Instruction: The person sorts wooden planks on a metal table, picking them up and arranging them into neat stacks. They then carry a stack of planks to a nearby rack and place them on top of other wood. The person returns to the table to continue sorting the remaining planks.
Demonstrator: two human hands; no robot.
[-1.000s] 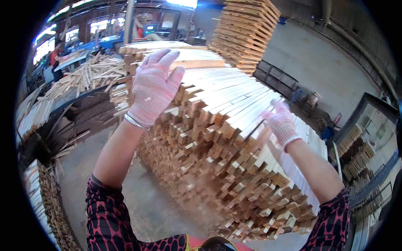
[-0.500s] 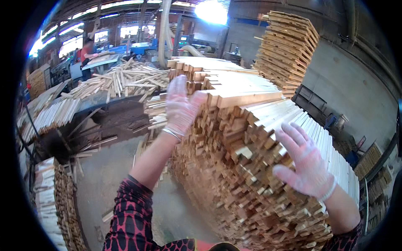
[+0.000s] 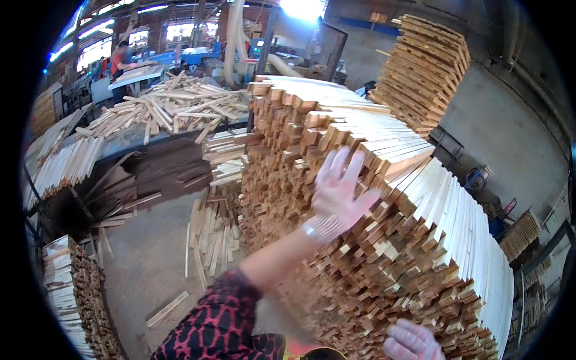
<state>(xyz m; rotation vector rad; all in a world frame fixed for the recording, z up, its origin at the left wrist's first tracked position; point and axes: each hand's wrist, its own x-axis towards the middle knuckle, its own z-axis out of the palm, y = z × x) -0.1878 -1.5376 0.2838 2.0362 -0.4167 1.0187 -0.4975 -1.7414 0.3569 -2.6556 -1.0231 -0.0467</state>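
Observation:
My left hand (image 3: 339, 195), in a pale knitted glove, is raised with its fingers spread in front of a tall stack of wooden strips (image 3: 300, 162). It holds nothing, and whether the fingertips touch the strip ends cannot be told. My right hand (image 3: 413, 341), gloved alike, is low at the bottom edge by the stack's near end. Its fingers are loosely bent, nothing shows in them, and the rest of the hand is cut off. The stack's sawn ends face me unevenly; pale strips lie along its top.
A slatted wooden pile (image 3: 420, 72) stands behind the stack. Loose strips (image 3: 174, 105) lie heaped at the far left, near a person (image 3: 120, 66) at a bench. A lower strip stack (image 3: 72, 294) stands at left, and stray strips (image 3: 210, 234) lie on the floor.
My left hand has moved right and lower across the stack's face. My right hand has dropped from the stack's top to the bottom edge. The view has shifted slightly.

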